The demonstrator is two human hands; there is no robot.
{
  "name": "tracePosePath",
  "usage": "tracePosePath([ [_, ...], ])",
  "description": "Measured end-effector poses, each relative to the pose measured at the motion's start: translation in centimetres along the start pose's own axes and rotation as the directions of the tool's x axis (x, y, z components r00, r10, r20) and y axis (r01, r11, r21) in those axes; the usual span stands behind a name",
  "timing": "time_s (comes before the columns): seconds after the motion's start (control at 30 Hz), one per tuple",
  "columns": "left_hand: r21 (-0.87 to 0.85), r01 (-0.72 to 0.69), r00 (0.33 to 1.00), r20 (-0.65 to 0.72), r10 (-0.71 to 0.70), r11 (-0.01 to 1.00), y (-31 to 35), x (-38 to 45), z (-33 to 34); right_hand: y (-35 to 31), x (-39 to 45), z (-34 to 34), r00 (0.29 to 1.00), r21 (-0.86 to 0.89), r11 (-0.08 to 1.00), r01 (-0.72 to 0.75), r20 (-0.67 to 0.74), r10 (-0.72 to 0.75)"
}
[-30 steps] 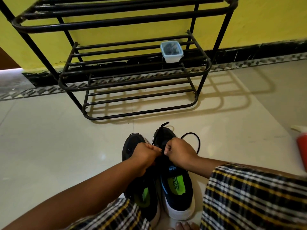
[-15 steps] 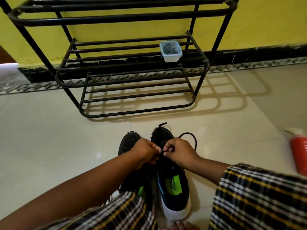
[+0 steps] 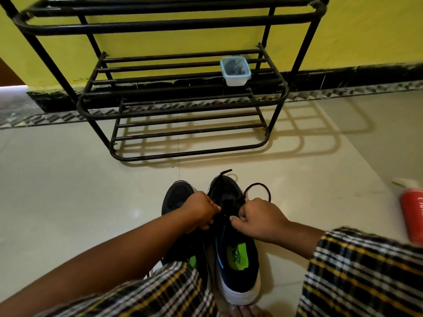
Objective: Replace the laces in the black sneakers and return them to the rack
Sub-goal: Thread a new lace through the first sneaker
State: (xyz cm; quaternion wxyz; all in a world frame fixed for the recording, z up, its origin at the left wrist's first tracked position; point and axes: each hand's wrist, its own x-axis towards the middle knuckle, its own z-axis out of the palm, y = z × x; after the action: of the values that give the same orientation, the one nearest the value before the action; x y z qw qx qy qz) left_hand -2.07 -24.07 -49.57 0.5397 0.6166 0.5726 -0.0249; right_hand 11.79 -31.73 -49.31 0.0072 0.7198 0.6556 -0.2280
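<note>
On the floor before the rack [image 3: 183, 104], the left sneaker [image 3: 176, 197] is left untouched. The lace [image 3: 257, 187] over the right sneaker [image 3: 238, 252] is pinched by the left hand [image 3: 201, 212] and right hand [image 3: 258, 219]; uneven pulling could slacken the knot.

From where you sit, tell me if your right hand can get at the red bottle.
Probably yes: the red bottle lies on open floor beyond the right knee, nothing between. But the right hand is pinching the lace and must let go first.
</note>
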Motion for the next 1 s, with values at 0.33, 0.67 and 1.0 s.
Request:
tracePosePath([
  [0.33, -0.718, -0.164, 0.970, -0.242, -0.021, 0.676, 2.6, 0.5, -4.2, -0.6, 0.9, 0.6, 0.997, 0.008, 1.000, -0.018, 0.071, 0.017],
  [0.67, 0.607, -0.284, 0.933, -0.004, 0.360, 0.743, 0.2, 0.0, -3.1, -0.5, 1.1, 1.0, 0.994, 0.114, 0.991, -0.071, 0.089, 0.061],
  [1.0, 0.309, -0.409, 0.871, -0.148, 0.469, 0.858, 0.4, 0.1, -3.7, -0.1, 1.0, 1.2, 0.994, 0.175, 0.981, -0.085, 0.086, 0.071],
])
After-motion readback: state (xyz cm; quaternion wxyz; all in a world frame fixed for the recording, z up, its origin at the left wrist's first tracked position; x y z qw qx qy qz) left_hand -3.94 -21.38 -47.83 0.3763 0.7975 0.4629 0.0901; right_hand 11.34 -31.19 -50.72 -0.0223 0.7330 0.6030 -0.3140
